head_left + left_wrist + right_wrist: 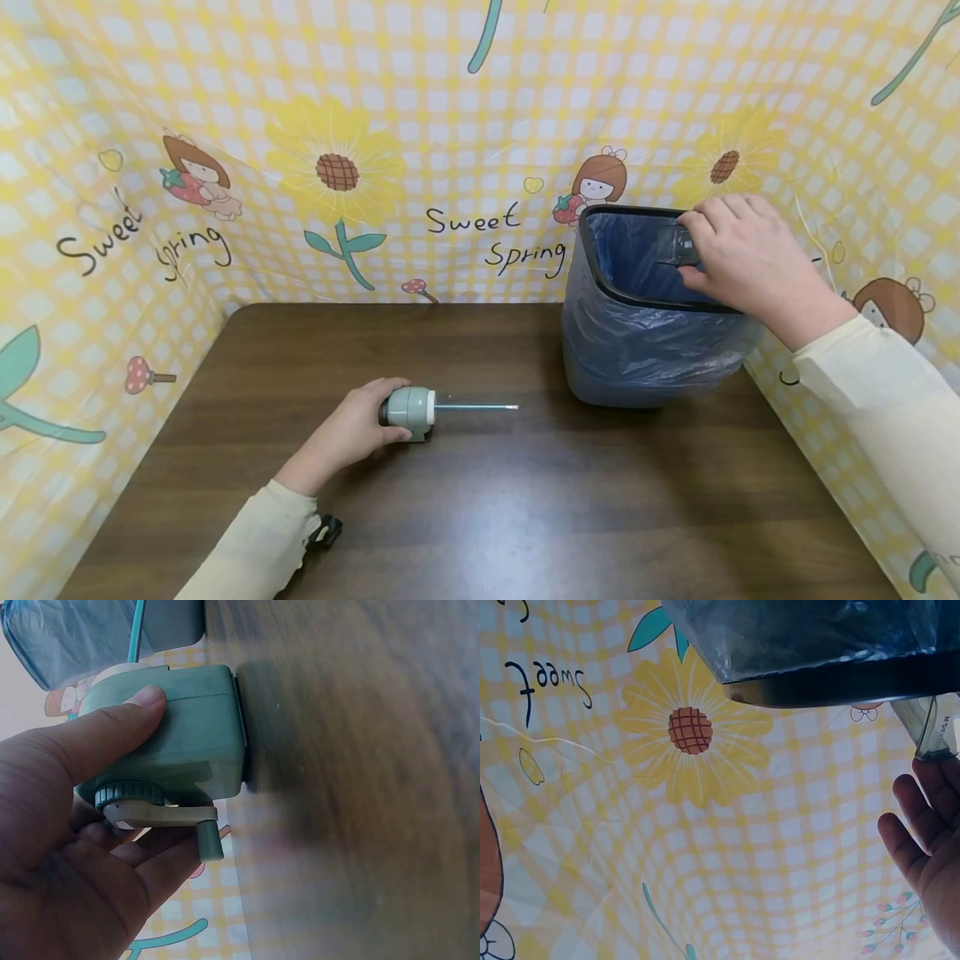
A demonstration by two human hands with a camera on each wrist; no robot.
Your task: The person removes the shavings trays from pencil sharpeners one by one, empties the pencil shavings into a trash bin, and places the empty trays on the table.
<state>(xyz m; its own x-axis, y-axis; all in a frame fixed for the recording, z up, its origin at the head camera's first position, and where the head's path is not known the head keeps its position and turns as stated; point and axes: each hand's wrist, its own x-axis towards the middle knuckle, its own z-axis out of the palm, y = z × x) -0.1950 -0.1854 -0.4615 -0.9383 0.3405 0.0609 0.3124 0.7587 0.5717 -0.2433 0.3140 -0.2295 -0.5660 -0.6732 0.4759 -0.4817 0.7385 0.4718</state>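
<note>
My left hand [356, 427] grips a green pencil sharpener [409, 407] on the wooden table, thumb on one side. A blue pencil [476, 407] sticks out of the sharpener's white front, pointing right. In the left wrist view, the crank [169, 817] with its green knob is on the end facing my palm. Over the waste bin [611, 385], my right hand [750, 254] pinches a small clear plastic container [673, 247] just inside the mouth. The right wrist view shows only part of this container [934, 727] at the fingertips; its contents cannot be made out.
A translucent bag [660, 350] lines the bin and folds over its black rim [600, 279]. The bin stands at the table's back right. Yellow checked cloth [465, 125] with flower prints surrounds the table [480, 492] at the back and sides.
</note>
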